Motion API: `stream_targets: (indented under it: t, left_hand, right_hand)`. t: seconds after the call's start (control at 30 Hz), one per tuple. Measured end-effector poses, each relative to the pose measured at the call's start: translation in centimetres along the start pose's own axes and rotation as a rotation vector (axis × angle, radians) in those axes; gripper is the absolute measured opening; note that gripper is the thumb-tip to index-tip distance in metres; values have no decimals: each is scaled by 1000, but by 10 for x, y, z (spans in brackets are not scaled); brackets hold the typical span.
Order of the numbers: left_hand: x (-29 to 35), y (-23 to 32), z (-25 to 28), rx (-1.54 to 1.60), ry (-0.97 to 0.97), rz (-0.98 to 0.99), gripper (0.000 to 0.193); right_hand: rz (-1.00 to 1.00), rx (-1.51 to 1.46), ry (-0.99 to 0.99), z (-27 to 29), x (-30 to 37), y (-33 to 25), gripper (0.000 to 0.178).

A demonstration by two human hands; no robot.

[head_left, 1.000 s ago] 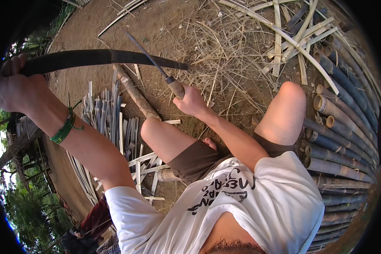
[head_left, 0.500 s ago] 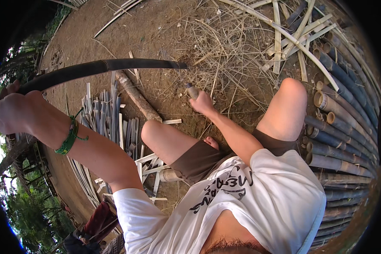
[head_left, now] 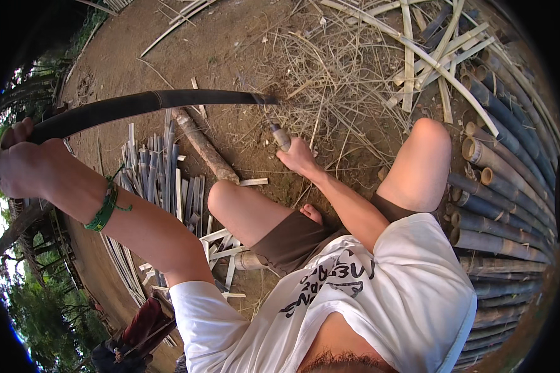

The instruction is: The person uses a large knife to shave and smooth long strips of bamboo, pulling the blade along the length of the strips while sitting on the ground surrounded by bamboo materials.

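My left hand [head_left: 28, 158], with a green cord bracelet [head_left: 104, 208] at its wrist, is closed around one end of a long dark bamboo strip [head_left: 140, 101]. The strip reaches across in front of me, curved in this view, its far end over the litter of shavings. In my right hand [head_left: 297, 155], between my knees, is the wrapped handle of a knife [head_left: 280, 135]. Its thin blade points up and left and meets or crosses the strip close to the far end; motion blurs it, so contact is hard to tell.
Bamboo shavings [head_left: 326, 87] cover the ground ahead. Bamboo poles [head_left: 501, 242] are stacked at my right, with pale slats [head_left: 407, 62] beyond. Split dark pieces [head_left: 149, 165] and a wooden stick [head_left: 202, 146] lie left of my knee. Someone in dark red clothing [head_left: 146, 323] is at lower left.
The knife has moved slightly down toward me, and its blade shows more clearly at the strip's far end. My left hand and the strip have shifted only a little.
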State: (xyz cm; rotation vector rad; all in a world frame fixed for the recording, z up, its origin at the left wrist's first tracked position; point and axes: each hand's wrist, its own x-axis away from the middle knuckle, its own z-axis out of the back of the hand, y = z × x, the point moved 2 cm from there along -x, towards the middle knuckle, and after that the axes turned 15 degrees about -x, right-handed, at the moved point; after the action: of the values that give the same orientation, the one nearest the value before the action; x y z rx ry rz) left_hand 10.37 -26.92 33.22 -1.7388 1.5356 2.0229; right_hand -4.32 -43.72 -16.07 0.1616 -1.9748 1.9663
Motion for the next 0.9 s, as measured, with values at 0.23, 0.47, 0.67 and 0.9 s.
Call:
stream_targets:
  t: [0.23, 0.47, 0.67, 0.9]
  left_hand:
    - [14, 10, -15, 379, -490, 57, 31]
    - [-45, -21, 22, 702, -795, 156, 31]
    - [-32, -26, 14, 832, -816, 168, 32]
    - [-34, -34, 18, 1106, -1098, 123, 31]
  right_hand:
    - [-459, 27, 83, 59, -36, 53, 30]
    - [-27, 34, -100, 44, -20, -11, 26]
    - [-260, 195, -67, 83, -39, 20, 32]
    - [-322, 192, -112, 100, -53, 35, 33]
